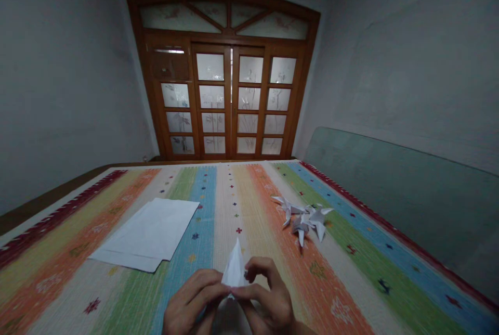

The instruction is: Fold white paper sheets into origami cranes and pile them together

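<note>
Between my two hands, near the front edge of the view, is a folded piece of white paper [234, 267] with its narrow point turned away from me. My left hand [195, 298] pinches its lower left side, thumb and fingers closed on it. On the other side my right hand [268, 291] grips the lower right edge, the index finger bent and the thumb pressed near the bottom. Both thumbs meet close to the paper's lower end. The underside of the fold is hidden by my fingers.
A stack of white paper sheets [150, 233] lies on the striped cloth [234, 194] at the left. Several folded paper cranes [306, 220] sit in a cluster at the right. Beyond the table stand wooden glazed doors [232, 101]; a pale green panel [390, 189] runs along the right side.
</note>
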